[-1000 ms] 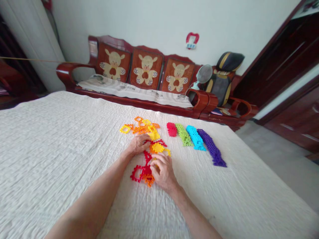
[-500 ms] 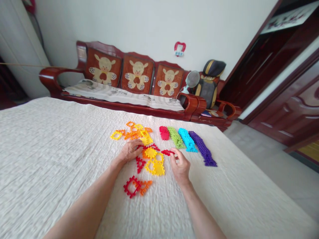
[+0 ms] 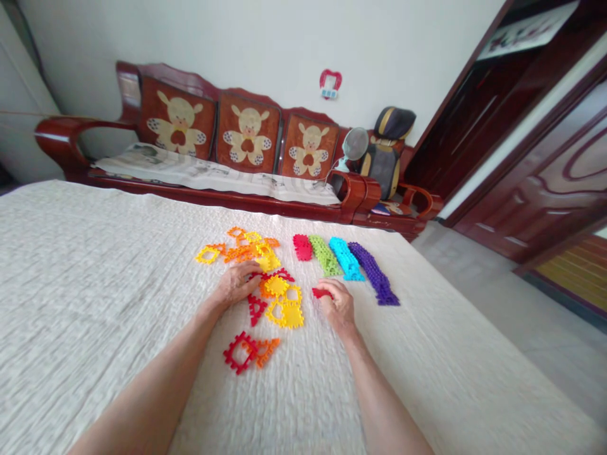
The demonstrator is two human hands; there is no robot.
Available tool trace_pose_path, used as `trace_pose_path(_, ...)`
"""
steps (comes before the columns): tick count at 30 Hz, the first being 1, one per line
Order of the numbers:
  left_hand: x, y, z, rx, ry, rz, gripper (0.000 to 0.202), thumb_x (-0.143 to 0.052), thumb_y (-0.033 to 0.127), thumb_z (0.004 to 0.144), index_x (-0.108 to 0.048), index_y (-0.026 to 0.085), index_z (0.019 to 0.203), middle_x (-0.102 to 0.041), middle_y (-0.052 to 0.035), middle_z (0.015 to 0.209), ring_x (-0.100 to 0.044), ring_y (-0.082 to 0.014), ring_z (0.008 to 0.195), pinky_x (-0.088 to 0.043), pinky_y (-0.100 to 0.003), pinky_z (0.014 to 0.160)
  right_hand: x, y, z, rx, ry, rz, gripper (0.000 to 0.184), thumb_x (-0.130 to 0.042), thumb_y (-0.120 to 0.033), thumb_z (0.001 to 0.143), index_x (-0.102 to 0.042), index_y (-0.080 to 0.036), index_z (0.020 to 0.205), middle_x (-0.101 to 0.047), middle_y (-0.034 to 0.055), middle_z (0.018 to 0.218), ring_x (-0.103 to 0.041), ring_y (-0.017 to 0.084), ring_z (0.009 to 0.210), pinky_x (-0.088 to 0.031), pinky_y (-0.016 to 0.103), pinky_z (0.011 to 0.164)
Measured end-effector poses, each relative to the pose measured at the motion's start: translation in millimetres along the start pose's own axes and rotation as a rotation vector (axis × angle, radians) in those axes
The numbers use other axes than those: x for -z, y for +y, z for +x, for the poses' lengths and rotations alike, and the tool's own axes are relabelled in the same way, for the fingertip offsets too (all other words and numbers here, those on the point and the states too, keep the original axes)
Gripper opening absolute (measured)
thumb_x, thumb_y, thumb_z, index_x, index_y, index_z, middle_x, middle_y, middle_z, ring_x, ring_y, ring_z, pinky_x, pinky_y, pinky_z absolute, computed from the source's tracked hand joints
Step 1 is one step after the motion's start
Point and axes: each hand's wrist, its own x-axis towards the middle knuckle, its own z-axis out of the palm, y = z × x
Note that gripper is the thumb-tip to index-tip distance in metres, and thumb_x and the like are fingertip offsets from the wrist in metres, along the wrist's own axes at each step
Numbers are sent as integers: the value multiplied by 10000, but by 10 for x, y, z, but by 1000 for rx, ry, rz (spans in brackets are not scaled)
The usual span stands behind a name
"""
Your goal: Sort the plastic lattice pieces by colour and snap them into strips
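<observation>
My right hand [image 3: 336, 306] pinches a small red plastic piece [image 3: 320, 292] just above the white bedspread [image 3: 95, 284]. My left hand [image 3: 236, 282] rests with curled fingers on a loose heap of yellow, orange and red interlocking pieces [image 3: 279, 303]; whether it grips one I cannot tell. A red square frame and an orange triangle [image 3: 249, 352] lie nearer to me. Further back lie more orange and yellow pieces [image 3: 241, 249]. To the right run sorted rows: red [image 3: 302, 247], green [image 3: 325, 255], cyan [image 3: 346, 259] and purple [image 3: 374, 278].
A dark red wooden bench [image 3: 227, 158] with bear-print cushions stands beyond the bed's far edge. A small fan [image 3: 355, 145] and a bag [image 3: 386, 151] sit at its right end. Dark wooden doors [image 3: 521, 145] are at the right, with floor beside the bed.
My right hand left the near pieces, picked up a red piece and moved right toward the sorted rows. My left hand stayed on the heap. The view shifted left.
</observation>
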Motion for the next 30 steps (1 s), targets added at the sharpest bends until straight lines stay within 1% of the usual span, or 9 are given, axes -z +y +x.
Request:
trace_pose_path(3,13,42,7,21,0,-3,260,-572,351,801,-717,211,964,-700,-72,1092,-647,-247,1022,-504,-385,947,38,-3,-6,-125,72,72,297,-441,-195,741,-669,-196,931,-690,81,1020,-616,214,1003,-469,380,943)
trace_pose_path(5,17,57,9,37,-2,-2,262,-574,360,797,-718,213,960,-699,-72,1098,-646,-251,1024,-500,-390,953,65,25,-7,-195,89,58,303,-440,-215,739,-658,-190,948,-684,83,1016,-612,217,998,-466,386,944)
trace_pose_path(6,19,61,9,43,-6,-1,263,-574,364,795,-718,213,957,-699,-72,1097,-646,-251,1021,-500,-390,952,80,45,-7,-217,60,39,311,-450,-214,722,-654,-188,955,-680,84,1022,-607,219,1004,-462,388,949)
trace_pose_path(8,22,67,10,54,-15,4,267,-568,366,796,-716,212,956,-698,-72,1098,-645,-248,1020,-499,-386,952,120,84,-5,-225,-65,-6,361,-487,-199,675,-646,-184,1000,-664,91,1076,-591,229,1048,-443,396,975)
trace_pose_path(11,21,67,12,60,-19,10,270,-559,364,798,-713,212,959,-697,-70,1103,-641,-243,1026,-496,-379,955,195,112,6,-164,-296,-78,450,-564,-201,651,-622,-175,1097,-619,113,1190,-550,254,1141,-408,415,1023)
trace_pose_path(14,9,38,9,46,-12,8,268,-562,365,802,-713,215,964,-697,-69,1101,-641,-245,1028,-496,-379,954,249,106,20,-85,-394,-129,448,-577,-200,683,-609,-166,1128,-615,125,1199,-551,263,1140,-417,440,1019)
trace_pose_path(18,-10,-22,-4,8,11,-1,252,-577,356,805,-709,225,974,-699,-67,1092,-643,-246,1025,-498,-381,951,252,90,7,25,-402,-176,413,-548,-127,683,-626,-180,1086,-651,109,1126,-599,257,1064,-476,431,960)
trace_pose_path(23,-1,-7,-4,-20,13,0,222,-557,302,816,-705,228,964,-702,-60,1069,-649,-230,999,-509,-362,919,200,51,64,166,-319,-255,403,-561,-113,701,-620,-213,1087,-665,91,1120,-615,258,1049,-500,423,932)
trace_pose_path(30,16,23,-2,-51,-5,40,235,-531,269,831,-700,219,987,-692,-60,1076,-642,-217,1001,-506,-349,916,-75,108,582,369,-324,-361,410,-584,-160,787,-570,-228,1191,-617,103,1256,-537,305,1170,-386,515,995)
